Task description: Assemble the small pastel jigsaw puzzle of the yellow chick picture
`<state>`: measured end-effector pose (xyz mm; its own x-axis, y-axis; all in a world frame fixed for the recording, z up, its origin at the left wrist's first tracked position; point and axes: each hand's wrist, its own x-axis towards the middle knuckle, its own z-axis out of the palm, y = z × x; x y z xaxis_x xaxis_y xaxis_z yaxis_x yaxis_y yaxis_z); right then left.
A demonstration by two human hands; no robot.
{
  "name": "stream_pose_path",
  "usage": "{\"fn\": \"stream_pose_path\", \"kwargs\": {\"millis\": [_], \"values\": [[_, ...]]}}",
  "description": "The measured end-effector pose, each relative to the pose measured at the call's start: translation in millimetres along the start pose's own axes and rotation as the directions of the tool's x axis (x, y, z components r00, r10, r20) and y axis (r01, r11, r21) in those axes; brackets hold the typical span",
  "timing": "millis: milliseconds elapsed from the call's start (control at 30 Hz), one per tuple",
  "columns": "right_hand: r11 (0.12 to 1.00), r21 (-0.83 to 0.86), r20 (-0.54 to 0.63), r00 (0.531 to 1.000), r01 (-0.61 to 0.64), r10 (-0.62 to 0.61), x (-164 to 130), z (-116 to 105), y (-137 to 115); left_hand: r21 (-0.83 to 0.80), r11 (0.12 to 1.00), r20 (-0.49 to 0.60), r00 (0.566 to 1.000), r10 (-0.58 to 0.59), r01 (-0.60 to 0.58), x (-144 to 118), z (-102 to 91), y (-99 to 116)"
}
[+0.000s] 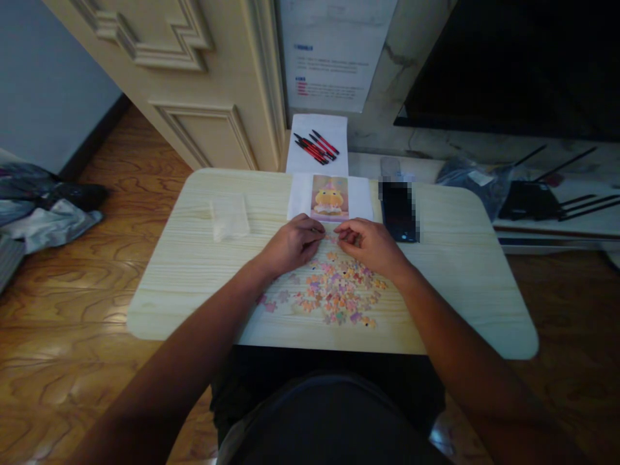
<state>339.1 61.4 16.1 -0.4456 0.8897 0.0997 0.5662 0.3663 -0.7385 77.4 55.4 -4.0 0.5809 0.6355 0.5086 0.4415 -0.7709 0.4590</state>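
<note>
Seated person, both forearms reaching forward over a pale wooden table [203, 284]. Left hand [292, 244] and right hand [371, 245] rest knuckles-up near the table's middle, fingertips turned toward each other and almost meeting. Fingers of both hands are curled narrow, pinched down around small puzzle pieces at the far edge of the heap. The pieces under the fingertips are too small to tell apart, so which piece each hand grips cannot be told; whether either grip is fully closed cannot be told either.

Puzzle pieces [334, 290] lie loose in a scattered heap on the table, just on the near side of the hands, between the wrists. Colours: orange, pink, purple, some yellow. A few strays sit out to the left of the heap, close to the left forearm.

Just beyond the hands lies a picture sheet [330, 197] showing a yellow cartoon figure, flat, white margins either side. Right of it a dark phone [398, 210], flat. Left of it, apart, a clear plastic bag [229, 217].

Past the table's far edge, red and black pens [316, 146] lie on a white sheet. Floor is wood. Dark router with antennas [537, 200] on the low shelf at right.
</note>
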Motion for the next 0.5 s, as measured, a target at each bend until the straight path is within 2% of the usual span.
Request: {"fn": "stream_pose_path", "kwargs": {"millis": [333,500], "values": [[0.994,-0.098,0.004,0.999,0.036,-0.036,-0.6,0.1,-4.7,-0.014,1.000,-0.002,1.000,-0.010,0.010,-0.3,-0.3,0.6],[0.991,-0.136,0.006,1.000,0.013,-0.012,-1.9,0.3,-5.5,-0.006,1.000,0.013,1.000,-0.013,0.013,-0.1,-0.7,0.5]]}}
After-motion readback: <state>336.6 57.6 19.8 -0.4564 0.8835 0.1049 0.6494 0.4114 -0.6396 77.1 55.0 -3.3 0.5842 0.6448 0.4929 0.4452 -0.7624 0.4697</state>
